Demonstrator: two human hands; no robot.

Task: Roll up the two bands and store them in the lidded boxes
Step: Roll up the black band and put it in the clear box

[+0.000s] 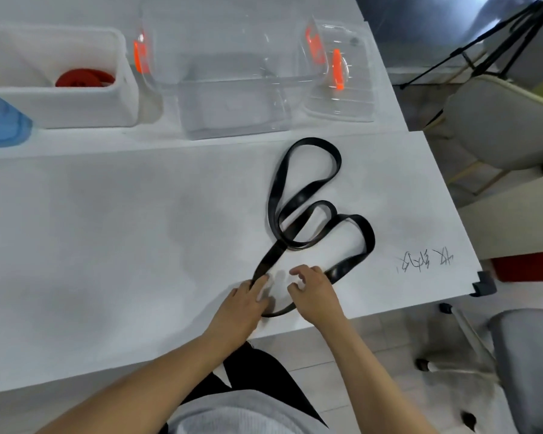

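Observation:
A long black band [308, 183] lies in loose loops on the white table [107, 230], right of centre. Its near bend sits at the table's front edge, between my hands. My left hand [248, 303] holds that near bend: one finger lies along the left strand and the others curl at the bend. My right hand [315, 292] hovers with bent fingers just over the right strand and holds nothing. A rolled red band [83, 78] lies inside a white box [76, 104] at the back left. A clear empty box [232, 114] stands at the back centre.
A clear lid with orange clips [337, 70] leans behind and to the right of the clear box. A blue lid [0, 126] lies at the far left. Handwriting [427, 260] marks the table's right corner. Chairs [499, 126] and a tripod stand beyond the right edge.

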